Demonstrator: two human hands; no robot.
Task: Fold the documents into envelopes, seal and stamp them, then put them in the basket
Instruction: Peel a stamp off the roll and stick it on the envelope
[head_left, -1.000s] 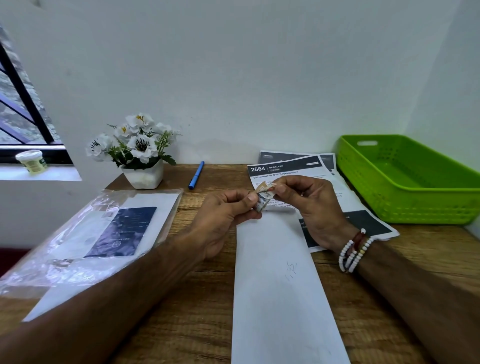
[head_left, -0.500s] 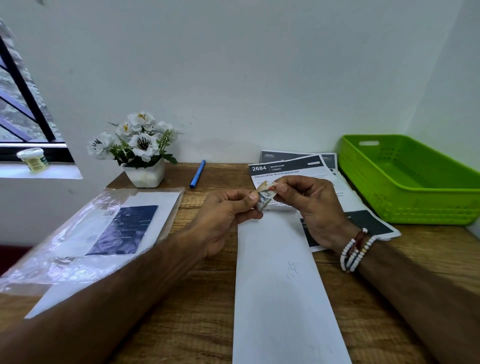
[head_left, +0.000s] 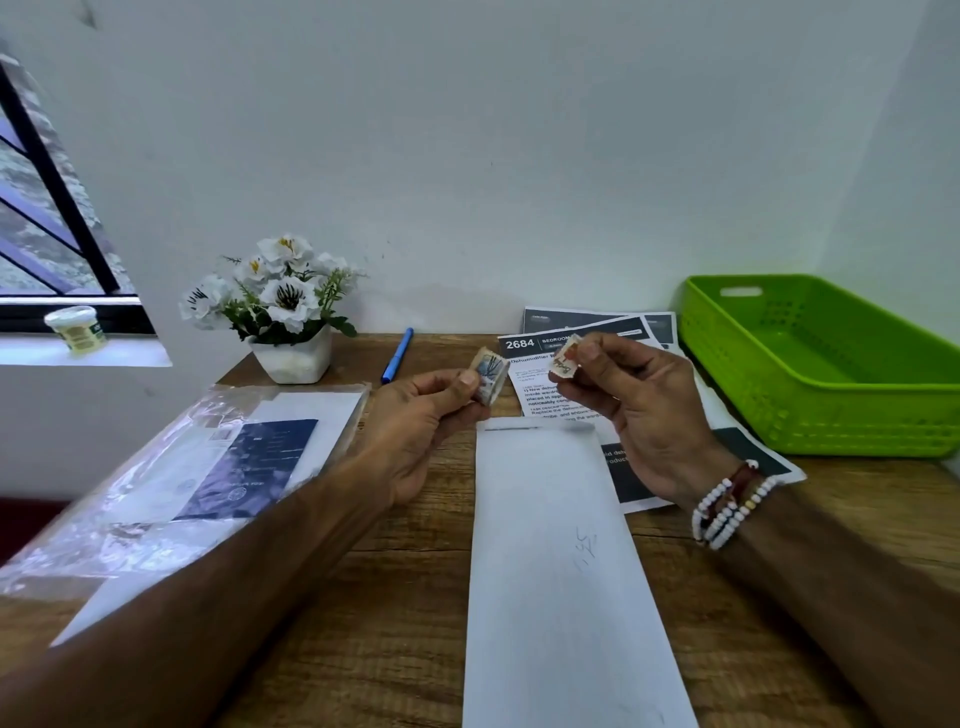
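A long white envelope (head_left: 558, 561) lies lengthwise on the wooden desk (head_left: 395, 639) in front of me. Above its far end, my left hand (head_left: 421, 431) pinches a small bundle of stamps (head_left: 490, 381) with a blue picture on top. My right hand (head_left: 636, 410) holds a single stamp (head_left: 565, 362) with red and white print between thumb and fingers, a short gap from the bundle. Printed documents (head_left: 540, 358) with dark headers lie under and behind my right hand. The green basket (head_left: 826, 410) stands at the right, nothing visible inside it.
A clear plastic sleeve (head_left: 171, 483) with white and dark blue papers lies at the left. A white pot of white flowers (head_left: 283, 312) and a blue pen (head_left: 397, 355) are at the back near the wall. A small jar (head_left: 77, 329) sits on the window sill.
My hands were together on the stamp bundle. They have now drawn apart, with one stamp gone off to the right in my right hand and the bundle staying in my left.
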